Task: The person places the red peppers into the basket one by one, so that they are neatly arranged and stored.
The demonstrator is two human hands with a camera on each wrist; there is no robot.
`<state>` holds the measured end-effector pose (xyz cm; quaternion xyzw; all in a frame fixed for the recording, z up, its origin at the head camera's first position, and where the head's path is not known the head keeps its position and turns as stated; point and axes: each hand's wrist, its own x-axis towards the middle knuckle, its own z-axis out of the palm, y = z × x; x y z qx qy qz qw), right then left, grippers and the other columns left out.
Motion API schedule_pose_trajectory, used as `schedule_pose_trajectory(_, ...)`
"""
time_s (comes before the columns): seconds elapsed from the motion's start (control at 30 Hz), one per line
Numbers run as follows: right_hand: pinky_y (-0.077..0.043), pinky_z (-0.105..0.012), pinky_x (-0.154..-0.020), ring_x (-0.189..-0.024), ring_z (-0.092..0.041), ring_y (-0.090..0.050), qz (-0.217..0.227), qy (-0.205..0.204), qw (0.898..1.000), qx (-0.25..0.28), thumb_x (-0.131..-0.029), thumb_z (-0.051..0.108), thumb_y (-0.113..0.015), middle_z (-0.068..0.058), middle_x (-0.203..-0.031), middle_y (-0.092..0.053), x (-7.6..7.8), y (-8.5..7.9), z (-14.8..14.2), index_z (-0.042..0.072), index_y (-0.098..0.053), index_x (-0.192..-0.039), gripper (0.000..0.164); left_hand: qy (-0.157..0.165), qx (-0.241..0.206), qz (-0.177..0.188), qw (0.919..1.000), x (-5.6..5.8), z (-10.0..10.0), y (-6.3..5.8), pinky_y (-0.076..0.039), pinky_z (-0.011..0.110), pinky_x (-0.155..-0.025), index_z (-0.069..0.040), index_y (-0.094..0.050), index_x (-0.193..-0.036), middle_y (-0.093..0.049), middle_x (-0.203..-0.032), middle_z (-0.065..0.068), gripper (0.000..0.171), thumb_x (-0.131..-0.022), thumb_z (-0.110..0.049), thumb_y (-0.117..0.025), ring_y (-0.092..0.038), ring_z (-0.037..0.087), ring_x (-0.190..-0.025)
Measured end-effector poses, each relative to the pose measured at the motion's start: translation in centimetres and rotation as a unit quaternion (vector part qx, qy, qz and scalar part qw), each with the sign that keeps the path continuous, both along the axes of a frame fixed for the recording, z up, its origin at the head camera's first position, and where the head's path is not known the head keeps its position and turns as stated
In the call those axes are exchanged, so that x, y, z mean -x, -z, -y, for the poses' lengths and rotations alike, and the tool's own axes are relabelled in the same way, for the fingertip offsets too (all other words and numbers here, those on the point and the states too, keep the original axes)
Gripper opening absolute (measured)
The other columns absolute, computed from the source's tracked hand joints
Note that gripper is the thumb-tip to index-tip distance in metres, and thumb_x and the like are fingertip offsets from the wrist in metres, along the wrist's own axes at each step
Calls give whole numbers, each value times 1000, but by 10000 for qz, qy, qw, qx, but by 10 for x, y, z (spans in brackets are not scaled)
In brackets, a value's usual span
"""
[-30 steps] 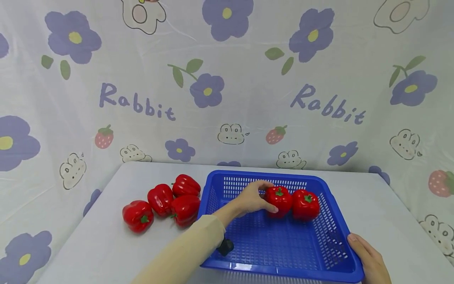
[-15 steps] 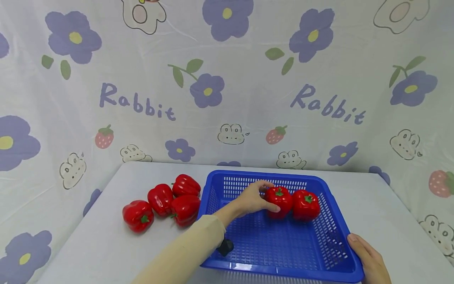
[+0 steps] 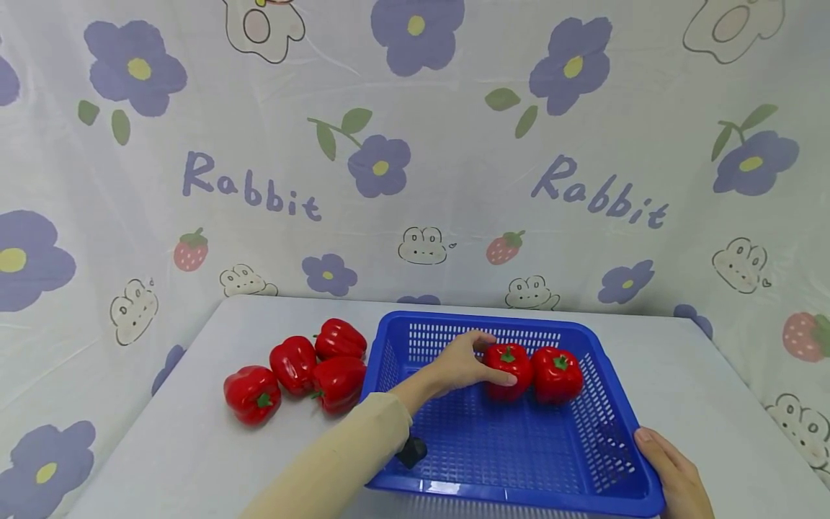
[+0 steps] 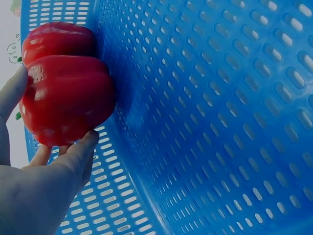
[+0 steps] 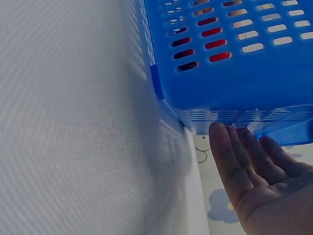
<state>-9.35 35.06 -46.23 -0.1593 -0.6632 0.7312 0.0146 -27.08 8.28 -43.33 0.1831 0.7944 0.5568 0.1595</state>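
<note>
My left hand (image 3: 459, 364) reaches into the blue plastic basket (image 3: 480, 486). It holds a red bell pepper (image 3: 504, 360) with a green stem, its thumb along the near side and its fingers round the far side. A second red bell pepper (image 3: 558, 378) stands close against it on the right. In the left wrist view, the fingertips (image 4: 88, 139) press the side of the held pepper (image 4: 73, 95). Outside the basket, my right hand (image 3: 677, 476) touches the right rim near the front corner. Its fingers (image 5: 227, 161) lie fairly straight at the outer wall.
Several more red bell peppers (image 3: 293, 365) lie on the white table (image 3: 175, 447), left of the basket. A small black object (image 3: 412, 452) shows by my left sleeve (image 3: 350, 458). Behind the table hangs a patterned cloth (image 3: 467, 187).
The two peppers in the basket have shifted slightly left, and my left thumb sits a little farther right across the held one. My right hand stays at the rim.
</note>
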Motion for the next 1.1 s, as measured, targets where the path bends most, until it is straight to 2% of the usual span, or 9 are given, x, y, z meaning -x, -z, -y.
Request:
schedule_pose_trajectory(0.2, -59, -45, -66, -79, -24, -71, -22, 9, 10000, -19, -102, 39, -52, 2, -88, -72, 0, 0, -1, 42, -69, -91, 21, 18, 69, 0, 10000, -1, 1, -1, -50, 37, -93, -6, -57, -132, -59, -121, 5, 70, -73, -22, -89, -56, 22, -111)
schedule_pose_trajectory(0.4, -58, -47, -67, -80, -26, -71, 144, 36, 9999, -41, -101, 43, -53, 0, -90, -71, -1, 0, -2, 44, -66, -91, 16, 21, 126, -45, 9999, -2, 1, -3, -50, 37, -93, -5, -57, -133, -59, -123, 5, 71, -73, -24, -89, -56, 22, -113)
schedule_pose_trajectory(0.57, -58, -46, -67, -80, -25, -71, 166, 46, 9998, -23, -101, 42, -53, 1, -90, -71, -1, -2, -1, 44, -67, -90, 17, 17, 180, 86, 9998, -3, 2, -10, -48, 38, -96, -3, -54, -135, -58, -127, 8, 76, -73, -30, -88, -54, 24, -118)
schedule_pose_trajectory(0.63, -59, -46, -67, -80, -24, -71, 187, 65, 9998, -5, -101, 42, -53, 2, -89, -71, -1, -2, -1, 44, -67, -89, 18, 43, 279, 124, 9995, -4, 5, -17, -48, 39, -96, -4, -52, -137, -57, -129, 8, 78, -74, -34, -88, -53, 24, -119)
schedule_pose_trajectory(0.73, -58, -46, -67, -80, -24, -71, 216, 67, 9997, 61, -101, 42, -53, 2, -90, -71, -2, -2, -1, 44, -66, -89, 17, 149, 321, 76, 9993, -7, 14, -34, -48, 40, -96, -7, -50, -139, -56, -132, 7, 80, -75, -40, -85, -52, 26, -122)
schedule_pose_trajectory(0.87, -58, -47, -68, -81, -25, -71, 243, 63, 9996, 89, -101, 42, -53, 1, -91, -71, -3, -2, -2, 44, -66, -89, 17, 279, 98, -77, 9995, -15, 33, -61, -48, 43, -96, -10, -49, -142, -55, -135, 6, 78, -78, -43, -82, -49, 28, -126)
schedule_pose_trajectory(1.0, -58, -47, -69, -81, -26, -71, 319, 78, 9994, 71, -100, 44, -54, 0, -92, -70, -3, -3, -1, 44, -65, -90, 15, 149, -122, -317, 9993, -35, 60, -81, -48, 46, -96, -18, -50, -142, -54, -137, 3, 76, -78, -45, -81, -47, 25, -129)
schedule_pose_trajectory(1.1, -58, -46, -68, -80, -25, -71, 280, 79, 9996, 19, -100, 43, -54, 1, -91, -71, -2, -2, -2, 44, -65, -90, 15, -50, -338, -575, 9978, -54, 86, -89, -48, 46, -97, -25, -51, -141, -53, -139, 0, 73, -78, -45, -81, -48, 21, -129)
